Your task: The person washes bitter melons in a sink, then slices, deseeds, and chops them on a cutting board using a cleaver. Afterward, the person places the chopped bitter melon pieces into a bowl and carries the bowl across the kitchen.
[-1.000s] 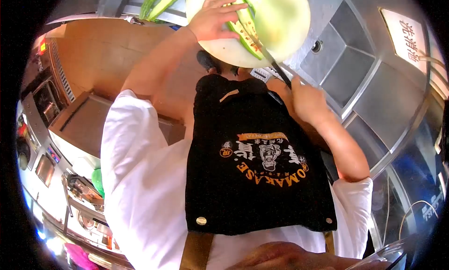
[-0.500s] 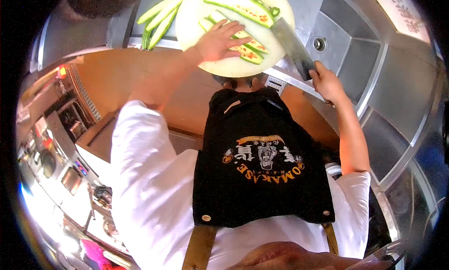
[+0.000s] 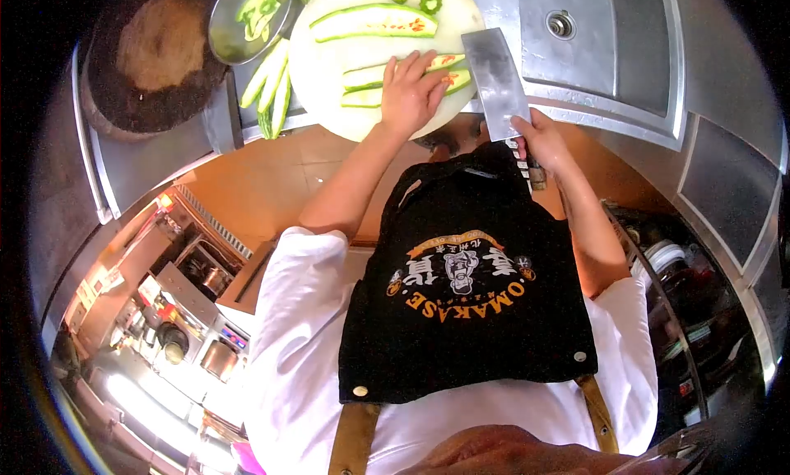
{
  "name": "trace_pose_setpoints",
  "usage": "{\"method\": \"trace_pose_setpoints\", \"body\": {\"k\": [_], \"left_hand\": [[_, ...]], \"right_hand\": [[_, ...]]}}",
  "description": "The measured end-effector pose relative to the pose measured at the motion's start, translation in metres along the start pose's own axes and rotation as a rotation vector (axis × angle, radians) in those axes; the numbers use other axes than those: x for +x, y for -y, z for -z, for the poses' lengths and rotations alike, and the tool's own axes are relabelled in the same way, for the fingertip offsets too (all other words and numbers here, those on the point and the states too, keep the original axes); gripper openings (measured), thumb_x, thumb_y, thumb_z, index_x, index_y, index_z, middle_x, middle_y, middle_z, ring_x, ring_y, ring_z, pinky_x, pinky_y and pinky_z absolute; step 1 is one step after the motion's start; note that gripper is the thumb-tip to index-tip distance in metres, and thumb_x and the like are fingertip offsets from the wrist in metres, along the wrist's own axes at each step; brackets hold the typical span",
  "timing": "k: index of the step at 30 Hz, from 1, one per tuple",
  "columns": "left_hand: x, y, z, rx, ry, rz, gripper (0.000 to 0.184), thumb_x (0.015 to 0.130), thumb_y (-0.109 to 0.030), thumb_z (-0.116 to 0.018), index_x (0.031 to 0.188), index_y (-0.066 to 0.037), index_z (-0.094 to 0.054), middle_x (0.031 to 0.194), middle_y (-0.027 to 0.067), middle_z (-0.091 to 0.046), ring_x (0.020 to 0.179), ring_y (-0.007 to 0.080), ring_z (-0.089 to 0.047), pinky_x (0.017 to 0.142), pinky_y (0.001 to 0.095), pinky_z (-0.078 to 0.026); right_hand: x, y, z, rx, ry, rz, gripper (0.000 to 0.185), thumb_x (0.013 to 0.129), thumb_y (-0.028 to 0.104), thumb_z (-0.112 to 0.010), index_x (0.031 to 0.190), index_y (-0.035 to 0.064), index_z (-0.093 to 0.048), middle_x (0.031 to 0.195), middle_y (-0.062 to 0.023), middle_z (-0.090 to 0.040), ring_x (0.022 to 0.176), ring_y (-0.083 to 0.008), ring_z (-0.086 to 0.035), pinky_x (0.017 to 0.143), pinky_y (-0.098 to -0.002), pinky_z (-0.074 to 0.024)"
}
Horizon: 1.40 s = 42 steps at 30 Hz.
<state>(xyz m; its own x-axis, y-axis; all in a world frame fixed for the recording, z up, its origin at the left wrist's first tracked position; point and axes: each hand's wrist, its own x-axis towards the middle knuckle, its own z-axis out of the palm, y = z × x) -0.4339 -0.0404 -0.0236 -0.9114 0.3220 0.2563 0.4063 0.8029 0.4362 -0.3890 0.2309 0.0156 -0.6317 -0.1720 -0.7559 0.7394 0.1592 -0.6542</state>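
Observation:
My left hand (image 3: pixel 411 95) lies over two long halves of a green gourd (image 3: pixel 362 99) on a round white cutting board (image 3: pixel 317 84). Its fingers are stretched out and touch the halves, which show pale flesh and reddish seeds. In my right hand (image 3: pixel 543 142) is a cleaver (image 3: pixel 496 80), gripped by its handle. The broad blade is beside the right ends of the gourd halves, over the board's right edge. Farther back on the board lie another gourd half (image 3: pixel 374 22) and two small green end pieces (image 3: pixel 429 3).
Left of the board, several pale green gourd pieces (image 3: pixel 267 84) lie beside a metal bowl (image 3: pixel 222 39) with green scraps in it. A round wooden chopping block (image 3: pixel 160 43) stands at the far left. To the right is a steel sink (image 3: pixel 601 55) with a drain.
The view has shifted, bringing the bowl and chopping block into sight. The cleaver has turned more upright and come closer to the gourd halves. My left hand stays on them.

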Motion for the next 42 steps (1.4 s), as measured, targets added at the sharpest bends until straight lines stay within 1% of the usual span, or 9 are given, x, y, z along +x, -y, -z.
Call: {"method": "trace_pose_setpoints", "body": {"k": [9,11,14,24,32,33,36,39,42], "left_hand": [[-0.002,0.004,-0.005,0.065,-0.031,-0.050,0.021,0.086,-0.029,-0.070,0.104,-0.019,-0.073,0.131,0.0052,-0.062,0.123,0.0303,-0.054,0.108,0.0540,-0.033],[0.000,0.001,-0.001,0.056,0.011,-0.037,0.021,0.089,-0.027,-0.069,0.108,-0.017,-0.073,0.134,0.0050,-0.061,0.126,0.0290,-0.055,0.110,0.0526,-0.032],[0.000,0.002,-0.002,0.038,0.000,-0.049,0.021,0.090,-0.026,-0.068,0.108,-0.017,-0.073,0.134,0.0053,-0.062,0.126,0.0293,-0.055,0.109,0.0526,-0.033],[0.000,0.001,-0.002,0.042,0.012,-0.037,0.020,0.091,-0.026,-0.067,0.107,-0.016,-0.072,0.135,0.0046,-0.062,0.126,0.0286,-0.056,0.109,0.0522,-0.032],[0.000,0.003,-0.002,0.059,0.053,-0.047,0.023,0.093,-0.028,-0.065,0.109,-0.014,-0.069,0.138,0.0048,-0.059,0.128,0.0286,-0.054,0.111,0.0515,-0.030],[-0.001,0.003,-0.003,0.058,0.056,-0.047,0.023,0.093,-0.028,-0.065,0.109,-0.014,-0.069,0.138,0.0048,-0.059,0.128,0.0286,-0.054,0.111,0.0515,-0.030],[-0.001,0.004,-0.005,0.028,0.053,-0.014,0.023,0.093,-0.028,-0.065,0.108,-0.011,-0.067,0.138,0.0059,-0.059,0.129,0.0301,-0.054,0.111,0.0522,-0.031],[-0.003,0.006,-0.005,0.017,0.039,-0.005,0.022,0.093,-0.027,-0.065,0.105,-0.009,-0.065,0.138,0.0080,-0.059,0.130,0.0319,-0.053,0.111,0.0531,-0.031],[-0.007,0.006,-0.005,0.024,0.059,-0.012,0.029,0.094,-0.025,-0.064,0.116,-0.006,-0.063,0.133,0.0100,-0.062,0.132,0.0330,-0.052,0.112,0.0542,-0.030]], "right_hand": [[0.003,-0.015,-0.001,-0.036,-0.004,0.050,0.022,0.102,0.022,-0.055,0.111,0.0020,-0.058,0.064,-0.0010,-0.052,0.049,-0.0108,-0.046,0.047,-0.0264,-0.0400],[0.001,-0.010,-0.007,-0.113,-0.033,0.094,0.022,0.102,0.022,-0.054,0.111,0.0018,-0.057,0.064,-0.0013,-0.052,0.048,-0.0110,-0.047,0.047,-0.0273,-0.0402],[0.014,-0.018,-0.007,-0.039,0.008,0.075,0.028,0.100,0.025,-0.056,0.110,-0.0012,-0.058,0.062,-0.0029,-0.054,0.048,-0.0124,-0.049,0.048,-0.0292,-0.0399],[0.005,-0.021,-0.001,0.010,0.057,0.083,0.025,0.101,0.023,-0.055,0.110,0.0001,-0.059,0.061,-0.0011,-0.052,0.048,-0.0118,-0.049,0.046,-0.0280,-0.0409],[0.012,0.008,-0.015,-0.250,-0.075,0.124,0.035,0.098,0.030,-0.057,0.112,-0.0030,-0.058,0.064,-0.0076,-0.058,0.050,-0.0154,-0.056,0.050,-0.0325,-0.0459],[0.017,0.013,-0.019,-0.299,-0.089,0.095,0.030,0.101,0.025,-0.053,0.115,-0.0012,-0.057,0.060,-0.0034,-0.054,0.048,-0.0127,-0.051,0.048,-0.0301,-0.0418],[0.023,-0.001,-0.017,-0.281,-0.063,0.101,0.036,0.099,0.030,-0.056,0.113,-0.0033,-0.058,0.065,-0.0085,-0.060,0.050,-0.0163,-0.056,0.050,-0.0330,-0.0466],[0.005,-0.030,-0.017,-0.179,-0.030,0.108,0.035,0.099,0.027,-0.055,0.116,-0.0034,-0.058,0.064,-0.0076,-0.059,0.049,-0.0160,-0.055,0.049,-0.0324,-0.0458],[0.005,-0.018,-0.027,-0.176,-0.027,0.100,0.035,0.099,0.027,-0.055,0.116,-0.0037,-0.058,0.065,-0.0077,-0.060,0.049,-0.0160,-0.055,0.049,-0.0324,-0.0457]]}}
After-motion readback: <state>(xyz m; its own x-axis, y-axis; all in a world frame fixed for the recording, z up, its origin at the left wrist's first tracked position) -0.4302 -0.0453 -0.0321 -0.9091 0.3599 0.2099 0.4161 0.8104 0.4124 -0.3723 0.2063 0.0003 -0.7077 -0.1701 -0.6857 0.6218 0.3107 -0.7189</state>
